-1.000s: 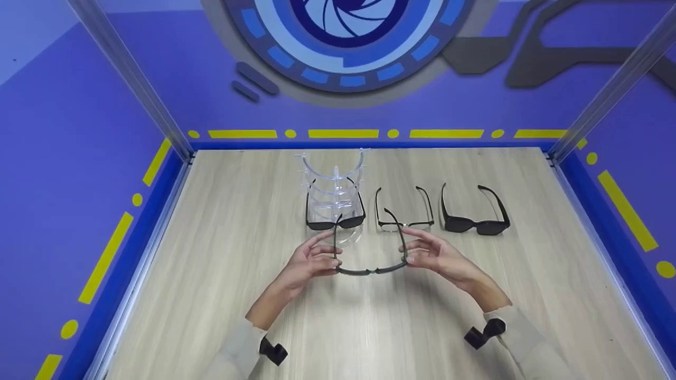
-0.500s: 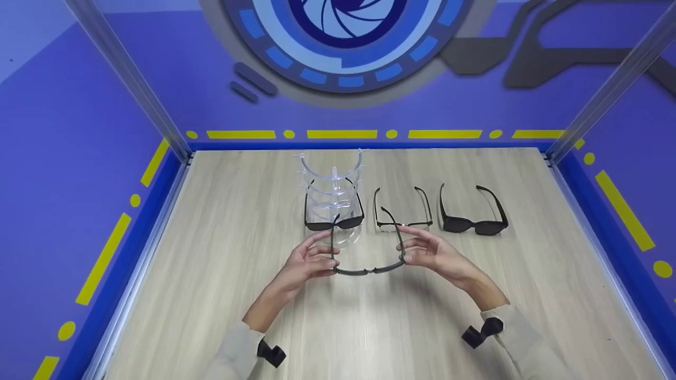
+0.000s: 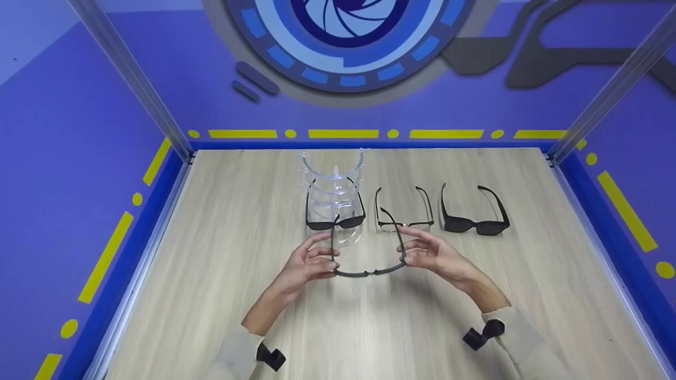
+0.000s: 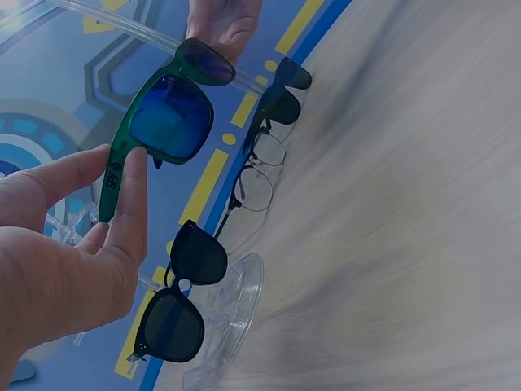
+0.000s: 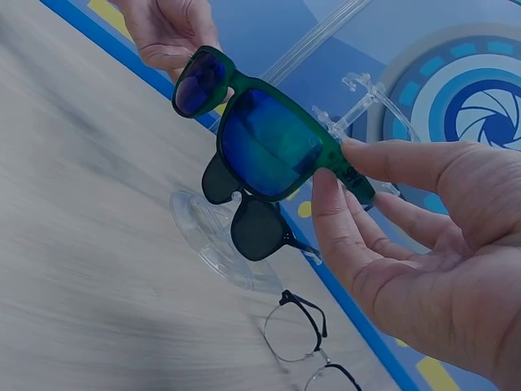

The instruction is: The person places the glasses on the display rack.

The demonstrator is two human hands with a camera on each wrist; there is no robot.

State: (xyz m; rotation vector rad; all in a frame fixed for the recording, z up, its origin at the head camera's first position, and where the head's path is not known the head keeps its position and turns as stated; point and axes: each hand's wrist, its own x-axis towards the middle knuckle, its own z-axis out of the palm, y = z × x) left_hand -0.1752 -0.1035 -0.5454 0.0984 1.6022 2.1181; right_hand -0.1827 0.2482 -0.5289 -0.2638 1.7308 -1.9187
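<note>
— What have you got there?

— A pair of green sunglasses (image 3: 369,258), translucent plastic frame with blue mirrored lenses, held up in the air above the wood-grain table (image 3: 211,274). My left hand (image 3: 306,264) pinches one end of the frame between thumb and fingers (image 4: 130,204); my right hand (image 3: 433,256) pinches the other end the same way, the remaining fingers loosely spread.

— And behind them?

— A clear plastic stand (image 3: 334,184) with curved tiers and a round base; dark sunglasses (image 3: 335,221) sit on its lowest tier. Beside it on the table lie thin wire-rimmed glasses (image 3: 404,221) with clear lenses, then chunky black sunglasses (image 3: 475,224), both with arms unfolded.
</note>
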